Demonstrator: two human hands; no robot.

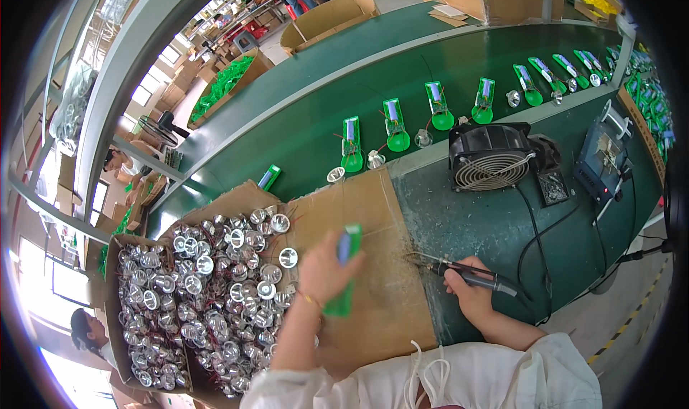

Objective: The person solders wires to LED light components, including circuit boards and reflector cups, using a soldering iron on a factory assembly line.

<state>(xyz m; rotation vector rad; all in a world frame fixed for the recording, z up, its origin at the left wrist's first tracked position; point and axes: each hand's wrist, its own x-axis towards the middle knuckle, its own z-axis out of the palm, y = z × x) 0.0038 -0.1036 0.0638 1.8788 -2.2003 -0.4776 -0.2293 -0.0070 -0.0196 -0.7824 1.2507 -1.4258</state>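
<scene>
My left hand [321, 273], slightly smeared by motion, is closed on a green plastic housing [339, 303] with a blue cylindrical cell in its upper part. It holds the housing over a cardboard sheet [384, 301]. A soldering iron [495, 285] with a dark handle lies in my right hand [470, 290], its tip pointing left to the sheet's right edge. Along it runs a second thin, dark tool; I cannot make out its kind. Left of my left hand, a carton [113, 316] is full of silvery reflector cups [204, 265] with red wires.
Similar green housings [352, 145] line the green conveyor belt [301, 136], several with reflector cups beside them. A black fan [491, 158] and a blue soldering station [604, 154] stand on the right, with cables across the bench. A grey metal frame [136, 64] rises at left. Other people are farther off.
</scene>
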